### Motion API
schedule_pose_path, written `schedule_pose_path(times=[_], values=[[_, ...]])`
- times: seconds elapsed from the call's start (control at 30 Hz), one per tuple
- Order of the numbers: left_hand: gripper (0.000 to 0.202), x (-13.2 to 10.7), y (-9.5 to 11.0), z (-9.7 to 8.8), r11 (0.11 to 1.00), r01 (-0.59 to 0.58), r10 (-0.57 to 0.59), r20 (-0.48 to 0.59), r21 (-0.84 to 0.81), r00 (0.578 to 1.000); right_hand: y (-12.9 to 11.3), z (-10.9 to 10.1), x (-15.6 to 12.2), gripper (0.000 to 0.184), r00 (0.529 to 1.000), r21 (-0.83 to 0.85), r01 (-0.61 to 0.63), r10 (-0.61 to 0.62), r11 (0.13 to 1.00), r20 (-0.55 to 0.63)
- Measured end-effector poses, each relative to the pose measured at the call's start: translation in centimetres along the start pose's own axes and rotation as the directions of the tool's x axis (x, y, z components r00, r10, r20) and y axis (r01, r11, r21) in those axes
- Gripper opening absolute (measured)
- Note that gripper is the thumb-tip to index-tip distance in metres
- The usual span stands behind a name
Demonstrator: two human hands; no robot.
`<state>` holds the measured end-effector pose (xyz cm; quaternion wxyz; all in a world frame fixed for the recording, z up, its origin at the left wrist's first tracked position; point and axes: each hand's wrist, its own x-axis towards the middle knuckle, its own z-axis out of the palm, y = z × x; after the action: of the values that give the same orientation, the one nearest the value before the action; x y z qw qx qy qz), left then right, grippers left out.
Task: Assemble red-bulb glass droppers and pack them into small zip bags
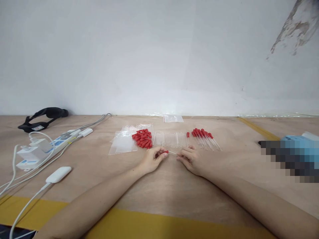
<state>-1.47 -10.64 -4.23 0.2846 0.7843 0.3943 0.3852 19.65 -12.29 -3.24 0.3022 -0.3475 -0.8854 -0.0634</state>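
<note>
On the near side of a row of slender clear tubes (171, 140), the left hand (152, 160) pinches a soft-looking red rubbery bulb (166, 151) and the right hand (190, 159) a thin clear glass-like tube (172, 152), probably light, brittle, best held beside the bulb.

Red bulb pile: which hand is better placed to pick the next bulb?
Probably the left hand: it sits nearer the red bulb pile, though its fingers pinch one bulb. The right hand is nearer the capped droppers.

You have a smooth, matt wood tabletop (159, 192); red bulbs (142, 138), rubbery, satin; clear tubes (171, 140), glossy, glass-like; bags (122, 145), thin shiny plastic.
</note>
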Motion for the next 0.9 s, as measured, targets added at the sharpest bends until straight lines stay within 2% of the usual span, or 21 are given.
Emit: schedule_pose_path(times=[0.13,0.33,0.7,0.9], values=[[0.024,-0.2,0.2,-0.2,1.000,-0.020,0.021,0.067,-0.011,0.998,0.4,-0.4,0.0,0.019,0.996,0.030,-0.003,0.001,1.000,0.090],[0.022,-0.5,0.8,-0.4,0.996,-0.060,0.048,0.151,0.069,0.987,0.5,-1.3,0.1,0.025,0.985,-0.016,0.044,-0.041,0.999,0.167],[0.022,-0.6,1.2,-0.3,0.973,-0.099,0.066,0.158,0.211,0.985,0.0,-0.5,0.0,0.029,0.995,-0.117,0.062,-0.052,0.991,0.087],[0.021,-0.5,1.2,-0.2,0.968,-0.128,0.099,0.142,0.216,0.985,-0.9,-0.2,0.2,0.030,0.986,-0.090,-0.049,0.062,0.995,0.152]])
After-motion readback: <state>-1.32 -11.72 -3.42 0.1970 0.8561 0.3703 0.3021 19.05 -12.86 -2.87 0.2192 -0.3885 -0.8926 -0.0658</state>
